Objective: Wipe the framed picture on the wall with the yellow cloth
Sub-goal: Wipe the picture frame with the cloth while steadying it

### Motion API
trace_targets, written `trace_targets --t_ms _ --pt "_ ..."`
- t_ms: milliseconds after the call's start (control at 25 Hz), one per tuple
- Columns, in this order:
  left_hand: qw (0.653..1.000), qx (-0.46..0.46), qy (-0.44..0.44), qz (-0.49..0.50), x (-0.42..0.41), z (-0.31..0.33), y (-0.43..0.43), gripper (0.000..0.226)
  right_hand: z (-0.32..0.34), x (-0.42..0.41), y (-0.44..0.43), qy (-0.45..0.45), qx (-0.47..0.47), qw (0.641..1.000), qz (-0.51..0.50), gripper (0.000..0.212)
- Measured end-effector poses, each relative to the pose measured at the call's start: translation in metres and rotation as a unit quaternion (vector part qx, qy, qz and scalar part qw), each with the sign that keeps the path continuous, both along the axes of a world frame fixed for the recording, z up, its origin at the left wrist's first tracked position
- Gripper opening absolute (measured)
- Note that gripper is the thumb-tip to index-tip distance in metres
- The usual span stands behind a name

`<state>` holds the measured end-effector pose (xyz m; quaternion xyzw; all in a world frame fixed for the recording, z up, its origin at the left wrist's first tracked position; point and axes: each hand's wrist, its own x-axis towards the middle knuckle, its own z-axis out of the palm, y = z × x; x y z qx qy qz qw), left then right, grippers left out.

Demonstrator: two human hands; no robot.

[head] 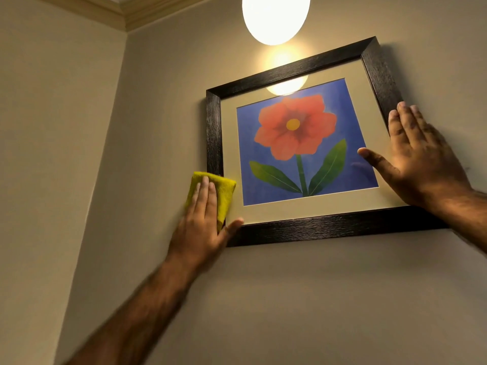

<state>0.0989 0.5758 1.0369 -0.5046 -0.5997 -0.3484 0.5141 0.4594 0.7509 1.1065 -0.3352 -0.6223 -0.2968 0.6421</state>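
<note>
Framed picture (297,143) was what hung on the tan wall (290,299), a bit tilted, with its right side higher than its left. It had a dark wood frame and a pale border inside. In the middle was a big red flower with a yellow dot, a green stem and two green leaves on a blue background.

The yellow cloth (224,191) was folded into a thick pad. It sat at the bottom left corner of the picture, lying over the left side of the frame and a bit of the pale border. The left hand (205,219) lay flat on top of the cloth and pressed it against the picture. Its fingers pointed up, and its thumb stuck out to the right and touched the bottom edge of the frame. The hand was not curled around the cloth. It only pushed on it with straight fingers.

The right hand (419,156) was flat and spread wide, holding nothing. It rested on the right edge of the picture, near the bottom right corner. Its fingers pointed up along the frame, and its thumb reached left over the glass.

A round white lamp (275,17) glowed above the top edge of the picture. Its bright spot shone on the glass near the top.
</note>
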Motion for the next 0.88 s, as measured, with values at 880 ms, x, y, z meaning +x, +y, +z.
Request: trace_targets --t_ms 880 --pt "0.998 -0.052 -0.030 -0.005 0.003 -0.082 -0.002 0.108 -0.001 -0.001 0.003 0.000 -0.001 1.000 0.005 0.109"
